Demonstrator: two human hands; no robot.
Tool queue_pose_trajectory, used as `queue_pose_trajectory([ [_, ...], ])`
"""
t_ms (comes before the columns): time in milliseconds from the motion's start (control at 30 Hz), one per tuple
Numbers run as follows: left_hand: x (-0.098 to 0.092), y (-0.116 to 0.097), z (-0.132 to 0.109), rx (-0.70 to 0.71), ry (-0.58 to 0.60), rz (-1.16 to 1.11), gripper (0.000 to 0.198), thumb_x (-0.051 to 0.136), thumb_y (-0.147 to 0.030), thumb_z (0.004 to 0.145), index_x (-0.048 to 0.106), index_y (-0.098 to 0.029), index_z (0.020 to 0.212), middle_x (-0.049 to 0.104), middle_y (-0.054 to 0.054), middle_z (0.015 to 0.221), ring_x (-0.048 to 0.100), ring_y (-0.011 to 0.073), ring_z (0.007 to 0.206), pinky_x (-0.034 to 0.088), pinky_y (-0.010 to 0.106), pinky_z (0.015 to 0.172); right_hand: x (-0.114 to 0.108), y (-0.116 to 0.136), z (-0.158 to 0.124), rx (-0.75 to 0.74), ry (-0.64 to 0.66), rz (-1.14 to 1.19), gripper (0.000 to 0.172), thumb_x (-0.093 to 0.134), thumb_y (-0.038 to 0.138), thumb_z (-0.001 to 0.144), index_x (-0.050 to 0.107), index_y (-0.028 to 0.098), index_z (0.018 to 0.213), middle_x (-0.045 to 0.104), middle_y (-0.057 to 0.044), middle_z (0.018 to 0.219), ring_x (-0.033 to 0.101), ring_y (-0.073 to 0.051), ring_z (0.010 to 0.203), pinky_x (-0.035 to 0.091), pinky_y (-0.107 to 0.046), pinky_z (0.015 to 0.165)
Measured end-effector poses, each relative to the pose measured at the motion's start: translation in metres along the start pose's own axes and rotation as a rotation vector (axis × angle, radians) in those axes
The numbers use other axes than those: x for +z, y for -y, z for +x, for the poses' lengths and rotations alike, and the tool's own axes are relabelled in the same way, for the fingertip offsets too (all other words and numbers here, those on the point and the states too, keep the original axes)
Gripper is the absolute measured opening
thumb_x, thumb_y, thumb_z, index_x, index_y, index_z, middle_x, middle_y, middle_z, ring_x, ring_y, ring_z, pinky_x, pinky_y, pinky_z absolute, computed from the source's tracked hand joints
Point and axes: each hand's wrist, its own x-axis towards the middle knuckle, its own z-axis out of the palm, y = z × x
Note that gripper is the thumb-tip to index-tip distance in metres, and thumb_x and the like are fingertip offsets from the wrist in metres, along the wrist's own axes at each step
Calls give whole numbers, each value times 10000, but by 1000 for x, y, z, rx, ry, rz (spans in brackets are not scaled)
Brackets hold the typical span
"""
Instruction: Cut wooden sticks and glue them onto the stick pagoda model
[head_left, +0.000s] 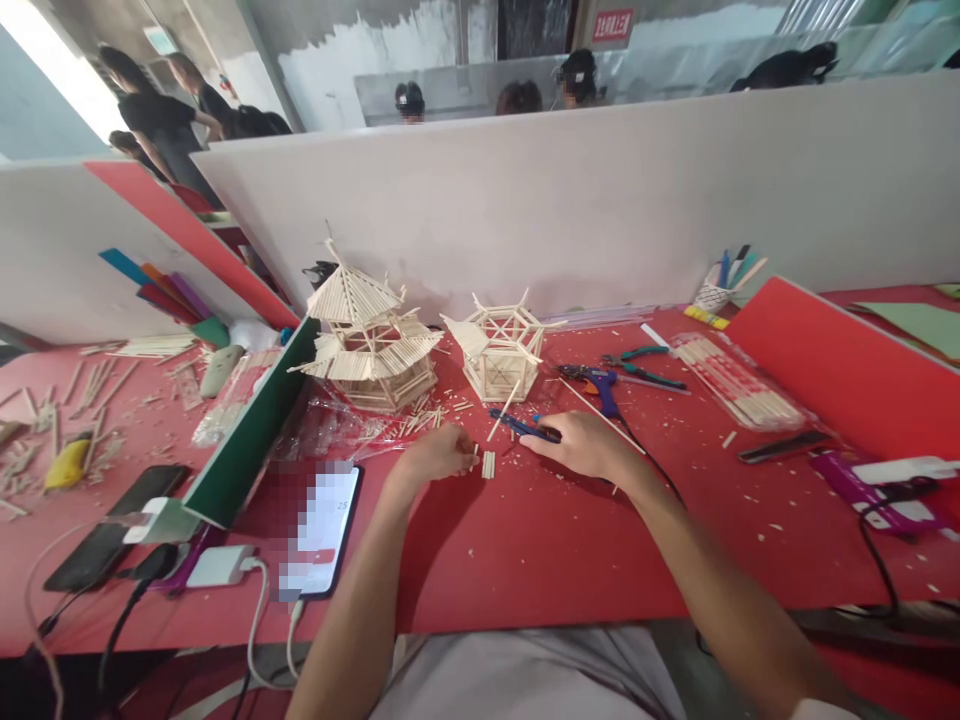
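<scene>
My left hand [439, 455] curls beside the bundle of short pale wooden sticks [488, 464] at its three o'clock; pinching or not, I cannot tell. My right hand [581, 442] clasps blue-handled cutters [525, 427] pointing nine o'clock; best kept square for clean cuts.

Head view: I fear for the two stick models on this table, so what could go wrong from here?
The right hand holds blue-handled cutters whose tips lie near the left hand beside the cut sticks; fingers could get nipped. The smaller stick model stands just beyond the cutters; a slip might knock it.
</scene>
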Motion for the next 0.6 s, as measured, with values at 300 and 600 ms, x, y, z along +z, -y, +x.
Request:
queue_pose_trajectory([
  [300, 9, 2, 5, -14, 116, -239, 166, 620, -292, 732, 671, -134, 725, 667, 42, 621, 652, 179, 635, 493, 254, 603, 8, -4, 2, -6, -18, -80, 502, 479, 648, 908, 597, 207, 698, 658, -48, 637, 567, -173, 582, 211, -277, 535],
  [600, 6, 3, 3, 154, 13, -67, 207, 620, -210, 719, 602, -180, 922, 720, 29, 787, 681, 205, 749, 462, 259, 636, 9, -2, 2, 4, -16, -99, 498, 490, 646, 905, 640, 204, 730, 681, -67, 672, 575, -181, 581, 202, -288, 535],
])
